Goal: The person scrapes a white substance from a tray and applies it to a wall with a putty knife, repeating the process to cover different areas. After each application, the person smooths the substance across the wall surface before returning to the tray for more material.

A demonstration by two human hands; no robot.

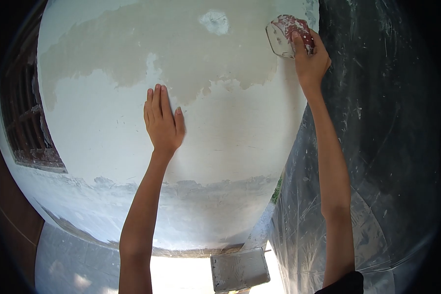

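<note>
My right hand [312,63] is raised to the upper right edge of the white wall [230,137]. It is closed around a plastering trowel [283,38], whose red back is smeared with white putty and whose flat blade lies against the wall. A damp-looking greyish putty layer [132,44] with a ragged lower edge covers the upper wall. My left hand [162,120] rests flat on the wall just below that edge, fingers stretched out and holding nothing. A pale patch [214,22] shows near the top.
A dark barred window [27,112] is at the left. Black plastic sheeting [382,137] hangs close by my right arm. Below the wall, a grey rectangular board [240,270] smeared with putty lies over a bright white surface. Grey floor [68,259] shows lower left.
</note>
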